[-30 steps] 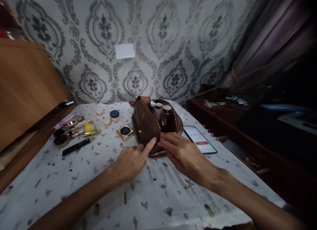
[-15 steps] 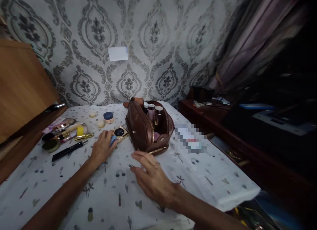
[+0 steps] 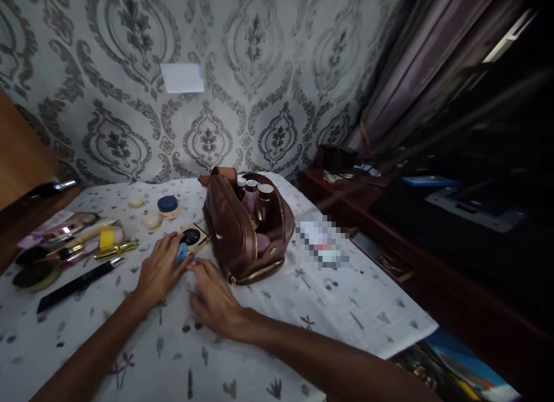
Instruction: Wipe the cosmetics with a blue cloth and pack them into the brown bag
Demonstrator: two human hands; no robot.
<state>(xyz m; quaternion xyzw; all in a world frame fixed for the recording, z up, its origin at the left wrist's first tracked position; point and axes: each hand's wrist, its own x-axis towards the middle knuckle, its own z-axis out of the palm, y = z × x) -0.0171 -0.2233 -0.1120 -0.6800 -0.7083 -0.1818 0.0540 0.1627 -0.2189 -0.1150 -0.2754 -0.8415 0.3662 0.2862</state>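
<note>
Grey patterned wallpaper (image 3: pixel 255 38) fills the back of my view, with a white paper (image 3: pixel 182 78) on it and a purple curtain (image 3: pixel 411 90) off to the right. Below it I see a table under a white printed cloth (image 3: pixel 156 367).

Through the head camera I have both hands just left of the brown bag (image 3: pixel 229 217). My left hand (image 3: pixel 160 269) pinches a small blue thing (image 3: pixel 182 252) between thumb and fingers, just above the cloth or on it; I cannot tell which. My right hand (image 3: pixel 214 295) is beside it, fingers bent and close together, thumb apart from them, the fingertips near the left thumb. Whether they touch the blue thing, I cannot make out.

Just behind the blue thing lies a gold case (image 3: pixel 201 244) with a black round top. The bag stands unzipped, bottles (image 3: pixel 251 197) upright inside. Farther back I see a jar (image 3: pixel 168 207) with a dark blue lid and two small pale pots (image 3: pixel 153 221); to the left are a black pen (image 3: pixel 78 284) and a gold tube (image 3: pixel 115 250).
</note>
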